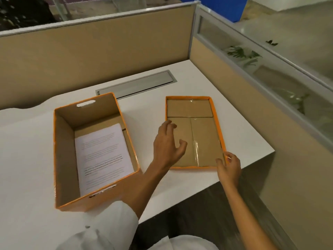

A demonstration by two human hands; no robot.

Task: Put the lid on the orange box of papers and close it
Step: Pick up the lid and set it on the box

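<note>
The lid [194, 131] lies upside down on the white desk [27, 141] beside the open orange box [93, 152] of papers [102, 156]; the left hand [168, 145] hovers spread-fingered above it, the right hand [229, 166] apparently pinching its near corner

One orange box [93, 199] stands open on one white counter [27, 159], holding one stack of papers [102, 156]; the number of sheets cannot be told. One lid [218, 123] lies inside-up beside it. Two hands are in view, one left hand [166, 147] and one right hand [229, 167]. One metal cable tray [137, 84] is set into the counter, and two partition panels [93, 56] bound it.
</note>
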